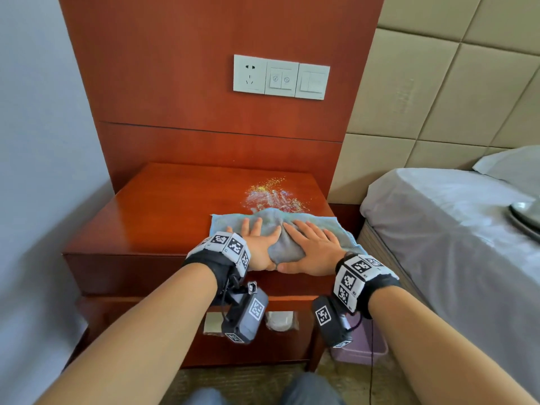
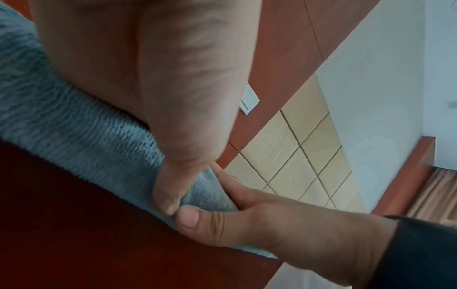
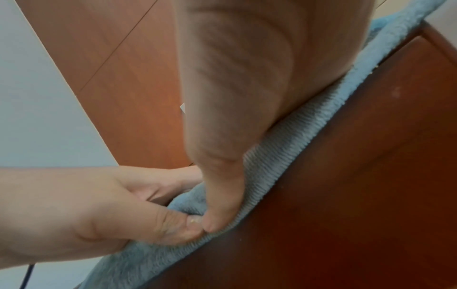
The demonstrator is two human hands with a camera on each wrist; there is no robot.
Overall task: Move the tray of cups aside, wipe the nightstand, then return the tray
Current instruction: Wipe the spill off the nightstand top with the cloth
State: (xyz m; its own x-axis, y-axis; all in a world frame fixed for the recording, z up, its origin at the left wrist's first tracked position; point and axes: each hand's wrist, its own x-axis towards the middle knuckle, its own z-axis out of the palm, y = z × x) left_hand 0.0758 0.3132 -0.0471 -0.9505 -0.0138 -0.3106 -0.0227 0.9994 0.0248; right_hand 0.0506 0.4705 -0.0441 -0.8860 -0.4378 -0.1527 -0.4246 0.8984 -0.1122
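A light blue cloth [image 1: 321, 226] lies bunched on the right front part of the red-brown nightstand [image 1: 163, 206]. My left hand [image 1: 257, 238] and right hand [image 1: 312, 247] press flat on it side by side, fingers straight, thumbs meeting at the front edge. The left wrist view shows my left hand [image 2: 173, 97] on the cloth [image 2: 61, 121]. The right wrist view shows my right hand [image 3: 235, 97] on the cloth [image 3: 296, 133]. A glittery, smeared patch [image 1: 274, 194] sits just beyond the cloth. A metal tray's edge [image 1: 526, 214] shows on the bed at far right; no cups are visible.
The bed [image 1: 453, 229] stands close on the right. A socket and switch panel [image 1: 280, 77] hangs on the wooden wall behind. Small items [image 1: 279, 320] lie on the nightstand's lower shelf. A pink bin [image 1: 368, 346] stands on the floor.
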